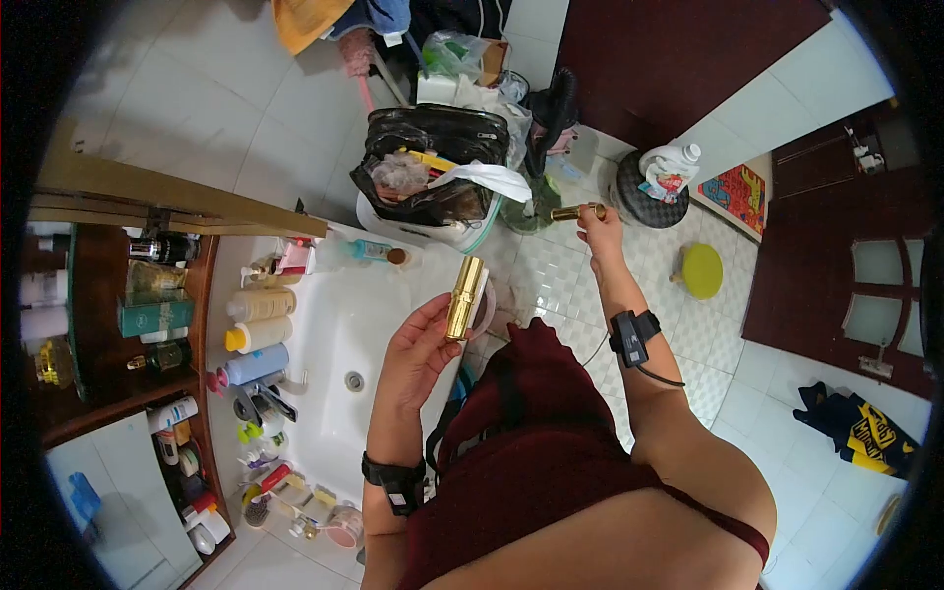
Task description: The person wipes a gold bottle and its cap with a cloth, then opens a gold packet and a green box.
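Observation:
My left hand (423, 344) holds a shiny gold tube (465, 300) upright between thumb and fingers, beside the sink's edge. A white strip shows along the tube's right side. Farther forward and to the right, my right hand (600, 234) grips a smaller gold cylinder (578, 212), which looks like a cap, over the tiled floor. The two gold pieces are apart from each other. Both wrists wear black bands.
A white sink (344, 324) lies at the left, lined with bottles (258, 334). Ahead stands an open black bag (438, 138) on a bin. A detergent bottle (671, 169) rests on a dark stool; a green stool (701, 270) is at the right.

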`<state>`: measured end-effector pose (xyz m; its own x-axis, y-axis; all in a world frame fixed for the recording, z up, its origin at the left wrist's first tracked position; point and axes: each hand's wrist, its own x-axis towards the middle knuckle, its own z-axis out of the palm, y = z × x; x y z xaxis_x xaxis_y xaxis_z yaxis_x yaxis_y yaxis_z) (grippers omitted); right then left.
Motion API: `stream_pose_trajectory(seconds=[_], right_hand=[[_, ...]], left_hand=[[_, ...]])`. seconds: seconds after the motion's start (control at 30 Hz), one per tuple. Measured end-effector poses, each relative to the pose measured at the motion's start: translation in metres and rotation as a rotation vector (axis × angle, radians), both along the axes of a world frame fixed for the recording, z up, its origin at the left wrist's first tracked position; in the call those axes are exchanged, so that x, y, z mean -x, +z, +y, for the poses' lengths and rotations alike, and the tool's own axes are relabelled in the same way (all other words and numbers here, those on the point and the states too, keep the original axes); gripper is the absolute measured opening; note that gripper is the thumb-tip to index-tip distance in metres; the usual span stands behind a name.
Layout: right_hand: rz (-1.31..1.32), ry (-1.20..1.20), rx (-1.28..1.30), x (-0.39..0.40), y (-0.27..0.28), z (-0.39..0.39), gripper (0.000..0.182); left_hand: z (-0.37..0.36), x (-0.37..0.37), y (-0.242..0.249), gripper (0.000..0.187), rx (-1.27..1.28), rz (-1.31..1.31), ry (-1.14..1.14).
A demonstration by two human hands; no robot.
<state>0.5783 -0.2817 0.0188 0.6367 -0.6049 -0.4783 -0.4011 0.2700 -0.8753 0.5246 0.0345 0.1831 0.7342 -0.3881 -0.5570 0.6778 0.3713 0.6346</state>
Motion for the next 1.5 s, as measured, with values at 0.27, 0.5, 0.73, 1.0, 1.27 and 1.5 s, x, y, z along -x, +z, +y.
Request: stream_pose_trajectory(seconds=[0.27,0.5,0.73,1.0,1.27,1.5], right_hand=[[0.007,-0.161,0.143,-0.049,-0.032,-0.001,0.025],[-0.353,-0.139,0.122,-0.032,0.009,0.001,0.038],[-0.557,0.387,0.142,-0.008,0.106,0.098,0.033],[-0.570,1.001,-0.512,0.003,0.159,0.215,0.034],[-0.499,1.188,-0.654,0.007,0.173,0.292,0.024],[-0.402,1.435,-0.645,0.033,0.198,0.341,0.026]], left_hand=[[0.004,-0.011,-0.001,0.041,-0.018,-0.015,0.078],[0.011,-0.016,0.008,0.038,0.012,-0.056,0.132],[0.026,-0.012,0.015,0.041,0.026,-0.155,0.211],[0.065,0.014,0.035,0.042,0.037,-0.270,0.341],[0.115,0.062,0.038,0.040,0.115,-0.309,0.499],[0.145,0.097,0.046,0.036,0.045,-0.409,0.622]])
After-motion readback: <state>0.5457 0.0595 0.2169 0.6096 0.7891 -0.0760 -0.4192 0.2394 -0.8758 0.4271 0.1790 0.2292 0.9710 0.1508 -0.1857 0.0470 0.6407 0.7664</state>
